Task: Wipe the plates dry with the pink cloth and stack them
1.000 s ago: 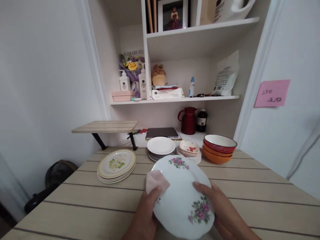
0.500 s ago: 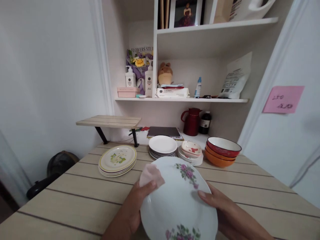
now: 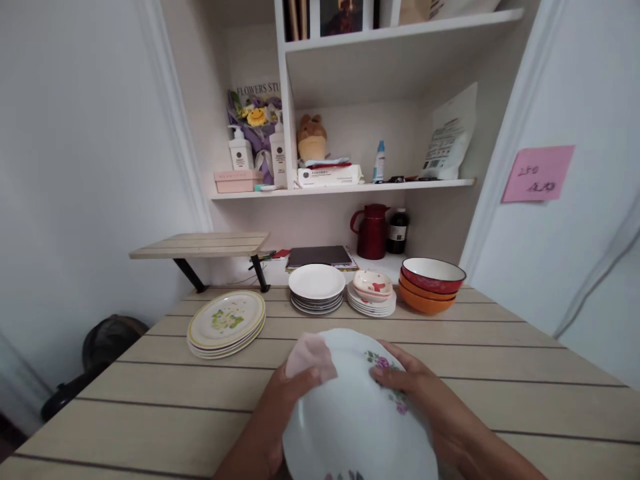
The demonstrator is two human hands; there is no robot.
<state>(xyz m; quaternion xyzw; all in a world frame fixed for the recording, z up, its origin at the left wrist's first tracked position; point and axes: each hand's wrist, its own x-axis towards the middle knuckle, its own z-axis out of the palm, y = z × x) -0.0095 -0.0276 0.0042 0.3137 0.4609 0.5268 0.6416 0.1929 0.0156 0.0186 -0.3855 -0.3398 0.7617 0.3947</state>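
Observation:
Both my hands hold a white plate [image 3: 350, 413] with purple flowers, tilted up over the near part of the table. My left hand [image 3: 285, 407] grips its left edge, the thumb pressing a pale pink cloth or tissue [image 3: 311, 357] onto the plate's face. On the right edge, my right hand [image 3: 415, 387] is closed with its thumb over the flower print and its fingers behind the rim. The fingers under the plate are hidden on both sides.
On the wooden table [image 3: 200, 393] stand yellow-rimmed plates [image 3: 227, 320], white plates [image 3: 317, 283], small dishes [image 3: 373, 285] on saucers, and stacked bowls [image 3: 430, 287]. A raised wooden shelf [image 3: 200, 245] is at the left. Behind are a red jug [image 3: 372, 233] and dark bottle [image 3: 398, 232].
The plate has turned in my hands, its flower print shifting right and down. My right thumb now lies on the upper flowers. My view has shifted slightly right.

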